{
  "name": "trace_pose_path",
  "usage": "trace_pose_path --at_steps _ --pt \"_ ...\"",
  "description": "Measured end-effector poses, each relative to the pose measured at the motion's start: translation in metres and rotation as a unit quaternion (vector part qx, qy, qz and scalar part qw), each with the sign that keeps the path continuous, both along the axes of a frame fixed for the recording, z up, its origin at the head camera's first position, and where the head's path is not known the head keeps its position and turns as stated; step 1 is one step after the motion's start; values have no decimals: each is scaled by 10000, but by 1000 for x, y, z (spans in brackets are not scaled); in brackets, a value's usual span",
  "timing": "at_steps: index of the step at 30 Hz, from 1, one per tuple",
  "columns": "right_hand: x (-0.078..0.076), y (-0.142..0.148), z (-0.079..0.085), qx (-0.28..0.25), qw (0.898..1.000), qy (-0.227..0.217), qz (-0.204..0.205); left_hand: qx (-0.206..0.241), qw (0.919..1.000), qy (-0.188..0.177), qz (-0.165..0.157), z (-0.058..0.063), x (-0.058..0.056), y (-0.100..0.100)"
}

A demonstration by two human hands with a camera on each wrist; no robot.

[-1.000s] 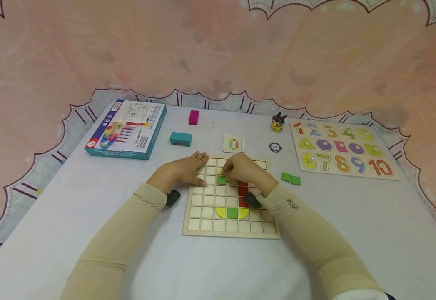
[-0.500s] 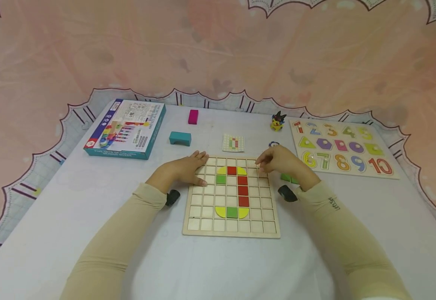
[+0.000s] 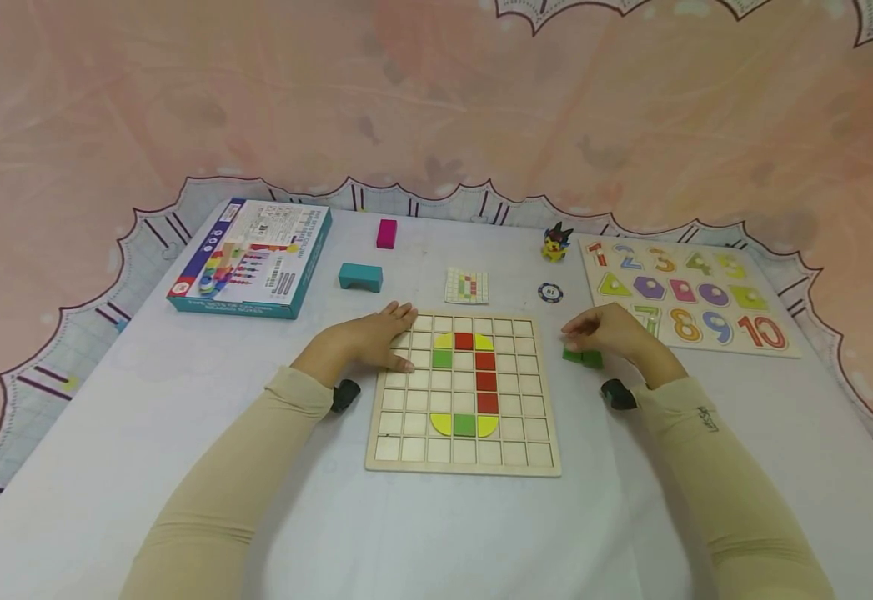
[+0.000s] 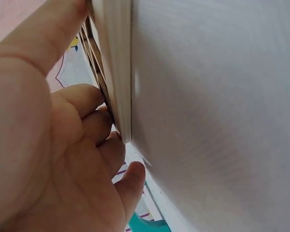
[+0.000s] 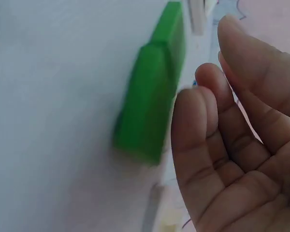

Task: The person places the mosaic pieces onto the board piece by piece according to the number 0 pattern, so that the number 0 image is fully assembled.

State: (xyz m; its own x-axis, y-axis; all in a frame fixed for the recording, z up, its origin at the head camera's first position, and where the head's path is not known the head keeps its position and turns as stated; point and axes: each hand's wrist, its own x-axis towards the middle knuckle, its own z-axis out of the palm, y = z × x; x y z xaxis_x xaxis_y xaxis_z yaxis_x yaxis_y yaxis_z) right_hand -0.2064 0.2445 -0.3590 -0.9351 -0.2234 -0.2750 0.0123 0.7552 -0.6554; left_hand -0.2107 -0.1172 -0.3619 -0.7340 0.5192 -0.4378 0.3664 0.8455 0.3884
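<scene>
In the head view a wooden grid board (image 3: 416,422) lies flat on the white table. Red, green and yellow tiles fill some of its cells in a ring-like pattern, including a red tile (image 3: 486,382) and a yellow quarter-round tile (image 3: 442,425). My left hand (image 3: 370,340) rests with spread fingers on the board's upper left edge. Right of the board, my right hand (image 3: 612,335) hovers close over two loose green tiles (image 3: 583,359), partly covering them. The right wrist view has green tiles (image 5: 147,104) beside the relaxed fingers, with nothing between fingers and thumb.
Behind the board lie a small pattern card (image 3: 468,287), a poker chip (image 3: 551,292), a teal block (image 3: 361,277) and a pink block (image 3: 387,234). A boxed toy (image 3: 256,258) is at left. A number puzzle (image 3: 687,300) and a small figurine (image 3: 556,243) stand at right.
My right hand has moved off the board to the right, over the loose green tiles, uncovering the tiles on the grid. My left hand has stayed on the board's edge.
</scene>
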Motion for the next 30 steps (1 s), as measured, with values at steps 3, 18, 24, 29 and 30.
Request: trace_pose_path --at_steps 3,18,24,29,30 --pt "0 4 -4 -19 10000 -76 14 -7 10000 18 -9 0 0 0" --pt "-2 0 -6 351 9992 -185 84 -2 10000 40 -18 0 0 1" --pt "1 -7 -4 631 9980 -14 34 18 10000 35 -18 2 1 1" --pt "3 -9 -2 647 9979 32 -1 45 10000 27 -18 1 1 0" --pt "4 -10 -1 649 9979 43 4 55 10000 21 -14 1 1 0"
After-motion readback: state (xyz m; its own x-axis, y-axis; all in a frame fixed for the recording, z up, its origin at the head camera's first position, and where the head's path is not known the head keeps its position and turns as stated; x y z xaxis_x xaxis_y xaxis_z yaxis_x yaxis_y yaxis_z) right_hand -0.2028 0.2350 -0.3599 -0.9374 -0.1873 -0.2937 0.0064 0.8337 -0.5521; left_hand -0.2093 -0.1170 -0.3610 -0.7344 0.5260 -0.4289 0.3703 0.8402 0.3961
